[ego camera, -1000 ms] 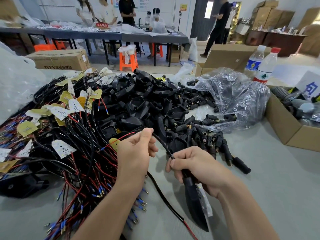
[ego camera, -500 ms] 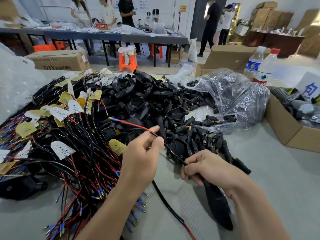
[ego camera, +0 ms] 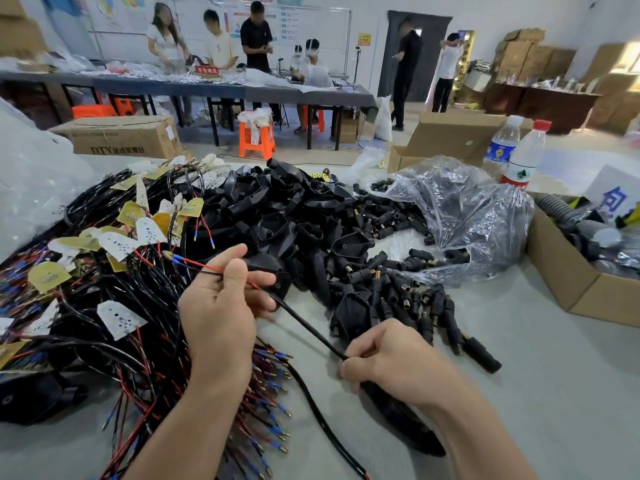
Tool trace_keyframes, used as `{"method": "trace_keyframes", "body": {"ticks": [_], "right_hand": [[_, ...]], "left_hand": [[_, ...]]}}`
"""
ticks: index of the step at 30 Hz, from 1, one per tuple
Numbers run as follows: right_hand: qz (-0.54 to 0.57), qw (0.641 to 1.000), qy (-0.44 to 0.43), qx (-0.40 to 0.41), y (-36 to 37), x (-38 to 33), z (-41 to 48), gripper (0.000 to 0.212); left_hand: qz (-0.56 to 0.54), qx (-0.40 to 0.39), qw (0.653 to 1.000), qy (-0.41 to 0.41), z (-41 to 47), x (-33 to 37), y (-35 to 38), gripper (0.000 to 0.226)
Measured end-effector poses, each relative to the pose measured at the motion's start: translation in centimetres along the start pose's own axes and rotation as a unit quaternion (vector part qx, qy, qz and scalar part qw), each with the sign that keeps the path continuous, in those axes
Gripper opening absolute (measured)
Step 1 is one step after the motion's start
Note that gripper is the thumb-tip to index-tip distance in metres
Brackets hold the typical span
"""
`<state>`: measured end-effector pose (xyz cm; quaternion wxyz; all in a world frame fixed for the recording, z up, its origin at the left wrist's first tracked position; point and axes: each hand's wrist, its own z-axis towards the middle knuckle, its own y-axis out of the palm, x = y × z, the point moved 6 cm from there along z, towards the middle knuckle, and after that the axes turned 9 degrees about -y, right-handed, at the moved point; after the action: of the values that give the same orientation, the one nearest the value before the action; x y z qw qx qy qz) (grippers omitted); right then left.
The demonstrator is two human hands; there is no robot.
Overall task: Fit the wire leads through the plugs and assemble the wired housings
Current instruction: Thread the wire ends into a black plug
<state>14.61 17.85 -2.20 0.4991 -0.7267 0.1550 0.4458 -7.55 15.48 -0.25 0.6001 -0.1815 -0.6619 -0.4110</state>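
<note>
My left hand (ego camera: 221,306) pinches the red and black wire leads (ego camera: 194,263) of a black cable (ego camera: 304,323), their blue-sleeved tips pointing left. That cable runs taut down to my right hand (ego camera: 391,358), which grips a black housing (ego camera: 405,417) lying under my wrist. Behind my hands lies a heap of black housings (ego camera: 294,216) and a spread of small black plugs (ego camera: 398,296). A tangle of wired leads with yellow and white tags (ego camera: 114,271) fills the left of the table.
A crumpled clear plastic bag (ego camera: 467,216) with more plugs lies at the back right. An open cardboard box (ego camera: 568,282) stands at the right edge, two water bottles (ego camera: 519,154) behind it. Bare grey table surface (ego camera: 519,375) lies to the right of my hands. People work at far tables.
My left hand has drawn the leads up and to the left, so more cable shows between my hands. My right hand stays gripping the housing, which has slid under my wrist.
</note>
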Motion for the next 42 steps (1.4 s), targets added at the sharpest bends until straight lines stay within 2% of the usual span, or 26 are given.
{"method": "trace_keyframes", "body": {"ticks": [5,9,10,13,15,18,23,25,28,29,31,33,34,37,40,42], "right_hand": [[-0.072,0.997,0.005,0.000,-0.1,-0.3,0.1,0.009],[-0.149,0.979,-0.003,0.142,-0.9,-0.9,0.3,0.011],[-0.162,0.974,-0.007,0.157,-0.7,-1.2,0.2,0.010],[-0.200,0.972,-0.006,0.122,0.7,-1.9,0.3,0.006],[-0.174,0.979,-0.019,0.106,1.2,-2.4,0.3,0.009],[-0.168,0.981,-0.040,0.090,1.3,-2.7,0.2,0.026],[-0.186,0.979,-0.035,0.081,1.3,-2.2,0.4,0.033],[-0.188,0.977,-0.041,0.091,1.5,-2.2,0.5,0.025],[-0.171,0.979,-0.063,0.091,1.6,-2.5,0.5,0.019],[-0.126,0.983,-0.073,0.110,1.1,-2.7,0.5,0.020],[-0.047,0.974,-0.091,0.204,-1.1,-3.3,0.9,0.016],[-0.058,0.951,-0.080,0.294,-3.5,-3.6,2.2,0.018],[-0.086,0.946,-0.064,0.305,-4.3,-3.7,3.4,0.019],[-0.181,0.949,-0.013,0.257,-4.8,-3.7,7.9,0.016],[-0.295,0.932,0.014,0.208,-3.8,-3.3,11.2,0.016],[-0.329,0.923,0.020,0.200,-3.2,-3.0,12.2,0.022]], "left_hand": [[0.054,-0.025,0.998,-0.029,1.5,-0.5,-0.5,0.022],[0.109,-0.016,0.994,-0.007,1.7,-0.4,-0.7,0.025],[0.124,-0.009,0.992,0.008,1.6,-0.1,-0.9,0.028],[0.156,-0.002,0.987,0.038,1.4,0.4,-1.0,0.031],[0.176,-0.016,0.984,0.035,1.4,0.4,-0.9,0.031],[0.193,-0.028,0.980,0.034,1.3,0.3,-0.7,0.030],[0.149,0.030,0.987,0.057,1.4,1.2,-1.3,0.031],[0.134,0.043,0.988,0.055,1.5,1.3,-1.4,0.032],[0.160,-0.006,0.985,0.062,1.2,1.0,-0.8,0.035],[0.180,-0.027,0.981,0.065,1.1,1.0,-0.6,0.036],[0.231,-0.054,0.969,0.066,0.9,0.7,-0.3,0.039],[0.289,-0.068,0.952,0.073,0.7,0.4,-0.1,0.042],[0.313,-0.074,0.943,0.084,0.5,0.3,0.1,0.042],[0.389,-0.093,0.909,0.119,0.0,-0.2,0.7,0.037],[0.450,-0.099,0.878,0.126,-0.3,-1.0,1.1,0.028],[0.453,-0.105,0.874,0.144,-0.7,-1.1,1.5,0.025]]}}
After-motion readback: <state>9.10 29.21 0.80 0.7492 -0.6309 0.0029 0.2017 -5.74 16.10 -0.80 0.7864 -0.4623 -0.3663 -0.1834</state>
